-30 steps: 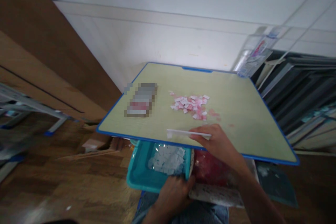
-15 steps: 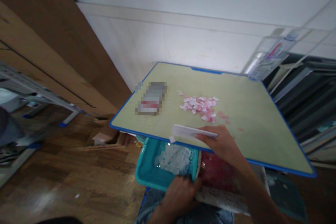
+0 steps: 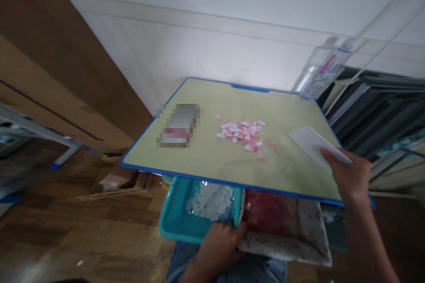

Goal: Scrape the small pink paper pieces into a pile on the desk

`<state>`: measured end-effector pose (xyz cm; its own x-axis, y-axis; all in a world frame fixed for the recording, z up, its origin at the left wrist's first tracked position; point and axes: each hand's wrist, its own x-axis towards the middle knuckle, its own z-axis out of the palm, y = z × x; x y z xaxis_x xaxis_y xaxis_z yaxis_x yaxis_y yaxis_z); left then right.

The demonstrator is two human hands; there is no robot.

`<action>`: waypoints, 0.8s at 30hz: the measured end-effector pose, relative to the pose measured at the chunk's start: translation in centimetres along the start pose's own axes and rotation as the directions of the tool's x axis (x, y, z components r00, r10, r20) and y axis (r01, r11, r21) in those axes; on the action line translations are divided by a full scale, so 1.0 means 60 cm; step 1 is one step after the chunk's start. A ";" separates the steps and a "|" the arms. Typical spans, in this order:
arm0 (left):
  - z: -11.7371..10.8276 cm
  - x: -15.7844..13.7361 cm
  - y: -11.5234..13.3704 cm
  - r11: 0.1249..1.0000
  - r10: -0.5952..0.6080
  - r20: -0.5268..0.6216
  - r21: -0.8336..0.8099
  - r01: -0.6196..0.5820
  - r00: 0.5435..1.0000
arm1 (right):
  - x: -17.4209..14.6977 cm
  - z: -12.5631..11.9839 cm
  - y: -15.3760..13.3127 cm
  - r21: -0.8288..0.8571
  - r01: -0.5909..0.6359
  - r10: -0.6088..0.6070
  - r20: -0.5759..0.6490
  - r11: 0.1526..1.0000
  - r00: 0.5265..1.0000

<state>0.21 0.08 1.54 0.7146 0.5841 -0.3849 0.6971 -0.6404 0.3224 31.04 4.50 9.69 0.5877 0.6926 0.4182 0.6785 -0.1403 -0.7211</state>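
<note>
My right hand (image 3: 353,174) pinches a flat white card (image 3: 312,141) above the right part of a pale yellow-green tabletop (image 3: 199,154) with a blue edge. In the middle of that top lies a loose heap of small white squares (image 3: 241,130) stained pink, with pink smears around them. Low in front, my left hand (image 3: 221,241) is curled over the near rim of a teal basin (image 3: 172,223); its fingertips are partly hidden. Plain white squares (image 3: 212,201) lie bunched inside the basin, apparently wet.
A blurred-out flat object (image 3: 179,126) lies on the table's left. Beside the basin is a stained white tray (image 3: 308,225) with red in it. A clear plastic bottle (image 3: 323,70) stands behind the table's right corner, near dark stacked panels (image 3: 378,97). Cardboard (image 3: 116,177) lies on the floor.
My right hand has carried the white card from the table's front edge over to the right. The single square at that edge no longer shows there. My left hand stays at the basin.
</note>
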 end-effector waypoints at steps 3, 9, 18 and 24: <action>-0.001 0.000 0.001 1.000 -0.012 0.003 -0.003 0.012 1.000 | 0.004 0.005 0.020 -0.069 -0.037 0.033 -0.066 0.997 0.997; 0.003 0.000 0.001 1.000 -0.013 -0.006 0.006 0.013 1.000 | -0.022 0.032 -0.041 0.018 0.108 -0.109 0.249 0.994 0.962; 0.010 0.001 -0.003 1.000 -0.016 -0.011 0.007 0.016 1.000 | 0.051 0.076 -0.025 0.137 0.120 -0.159 0.324 0.983 0.933; 0.010 0.001 -0.002 1.000 -0.022 0.004 0.022 0.022 1.000 | 0.052 0.047 -0.033 0.163 0.121 -0.189 0.516 0.979 0.835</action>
<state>0.13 -0.08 0.95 0.6987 0.5962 -0.3955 0.7113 -0.6382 0.2946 30.29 8.93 10.83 0.1352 0.9703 0.2004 0.6636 0.0615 -0.7455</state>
